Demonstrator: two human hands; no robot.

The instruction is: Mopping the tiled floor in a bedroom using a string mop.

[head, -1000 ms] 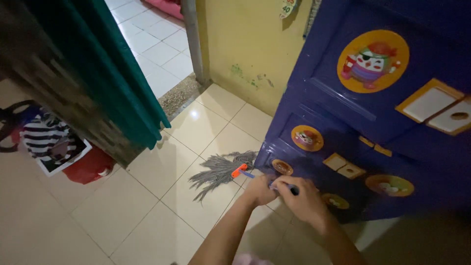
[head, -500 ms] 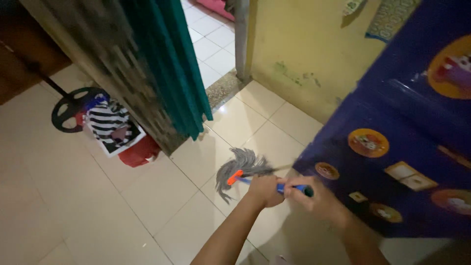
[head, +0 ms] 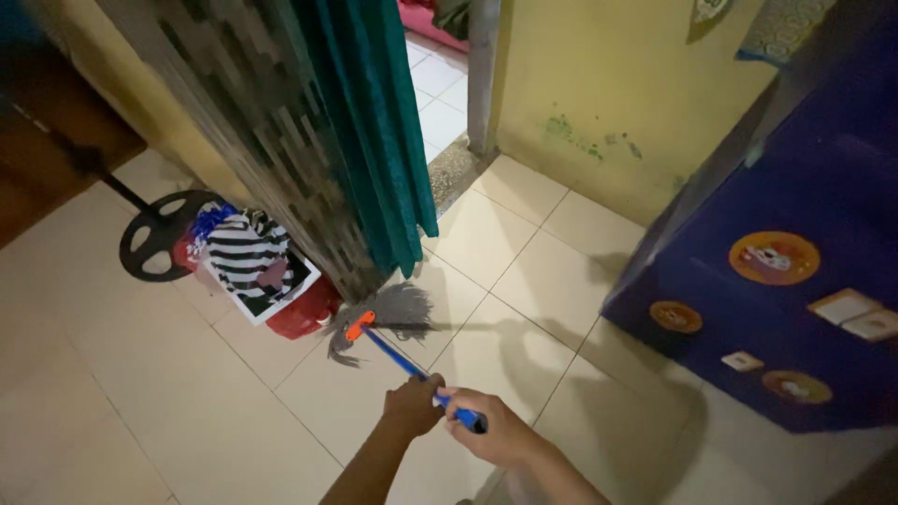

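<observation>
Down on the glossy cream floor tiles, one mop lies with its head of limp grey strands fanned out beside a small orange collar, from which a thin blue handle runs straight back to the person. Both hands are closed round that handle: the left hand wraps it further along the shaft, knuckles up, and the right hand grips the dark end just behind, fingers curled under. The two forearms come up from the lower edge of the view, close together and bent slightly at the wrist. The mop head rests near the foot of one teal curtain, which hangs in soft folds against a dark patterned panel. Just left of the mop sits one red bucket topped with a black-and-white striped cloth, and one black round fan base beyond it. On the right stands one deep blue cabinet with round stickers, and a yellow scuffed wall behind
</observation>
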